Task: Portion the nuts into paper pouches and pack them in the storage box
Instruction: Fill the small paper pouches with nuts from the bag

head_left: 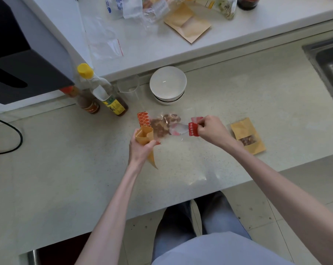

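Open paper pouch [144,137] in left hand [141,150], nut bag [167,124] pinched by right hand [211,131]

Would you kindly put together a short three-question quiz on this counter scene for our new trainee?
1. True or false: the left hand holds an open kraft paper pouch.
2. What does the right hand pinch?
A. the yellow bottle cap
B. the red end of the clear plastic nut bag
C. the stacked white bowls
3. Fill in: the filled kraft pouch with a clear window lies on the counter to the person's ____.

Key: 1 true; 2 B; 3 right.
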Tool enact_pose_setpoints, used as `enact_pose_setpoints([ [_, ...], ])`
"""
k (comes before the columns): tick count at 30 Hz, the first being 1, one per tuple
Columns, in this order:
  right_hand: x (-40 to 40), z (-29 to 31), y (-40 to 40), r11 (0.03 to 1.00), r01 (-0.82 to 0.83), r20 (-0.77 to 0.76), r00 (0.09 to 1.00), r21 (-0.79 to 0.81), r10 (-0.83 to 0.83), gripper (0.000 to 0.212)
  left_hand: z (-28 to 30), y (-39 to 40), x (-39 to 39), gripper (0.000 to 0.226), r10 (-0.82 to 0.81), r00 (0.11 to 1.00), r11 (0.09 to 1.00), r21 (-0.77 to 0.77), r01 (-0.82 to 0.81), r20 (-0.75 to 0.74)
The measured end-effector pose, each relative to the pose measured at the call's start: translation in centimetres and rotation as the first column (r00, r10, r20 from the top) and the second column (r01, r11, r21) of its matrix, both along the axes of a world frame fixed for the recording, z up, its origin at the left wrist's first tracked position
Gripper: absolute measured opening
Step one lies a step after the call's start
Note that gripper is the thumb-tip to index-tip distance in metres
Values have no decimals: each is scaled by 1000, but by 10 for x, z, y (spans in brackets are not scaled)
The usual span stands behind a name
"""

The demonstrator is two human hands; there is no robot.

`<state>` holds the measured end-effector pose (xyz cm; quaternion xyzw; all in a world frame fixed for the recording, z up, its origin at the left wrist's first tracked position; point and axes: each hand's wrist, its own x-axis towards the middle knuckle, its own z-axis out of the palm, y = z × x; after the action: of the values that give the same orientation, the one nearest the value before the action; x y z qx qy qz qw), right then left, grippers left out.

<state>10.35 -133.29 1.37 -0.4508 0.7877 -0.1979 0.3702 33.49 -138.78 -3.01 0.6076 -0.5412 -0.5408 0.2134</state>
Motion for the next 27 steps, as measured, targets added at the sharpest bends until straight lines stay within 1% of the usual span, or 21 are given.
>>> enact_pose_setpoints([
  [4,-1,6,4,999,-33,-88,996,-7,32,31,-1,7,6,26,-19,999,997,-78,16,-46],
  [6,-1,5,4,999,-32,-126,992,-3,31,38,-4,8,8,23,-49,998,997,-65,47,-32],
  [9,0,0,2,997,-36,-203,978,64,48,45,-9,7,7,22,-64,998,997,-47,63,-15],
  [11,4,-3,-1,998,-39,-234,971,51,50,49,-10,5,6,23,-72,997,996,-45,71,-12],
  [13,8,-7,-4,999,-36,-225,973,40,44,50,-13,3,3,22,-98,995,994,-39,97,-7],
  [16,9,-18,-10,993,-30,-199,979,111,51,47,-16,3,-1,24,-111,994,994,-23,110,-7],
  [19,7,-29,-17,983,-46,-165,984,175,75,33,-19,1,-2,26,-123,992,992,10,123,-25],
  [23,10,-39,-27,975,-92,-119,986,204,118,16,-24,0,1,27,-127,992,991,44,127,-19],
  [24,12,-41,-29,974,-103,-109,986,202,127,15,-25,0,1,27,-130,991,990,45,130,-16],
  [27,18,-45,-35,976,-118,-98,986,185,138,25,-26,1,0,28,-134,991,990,36,135,-16],
])
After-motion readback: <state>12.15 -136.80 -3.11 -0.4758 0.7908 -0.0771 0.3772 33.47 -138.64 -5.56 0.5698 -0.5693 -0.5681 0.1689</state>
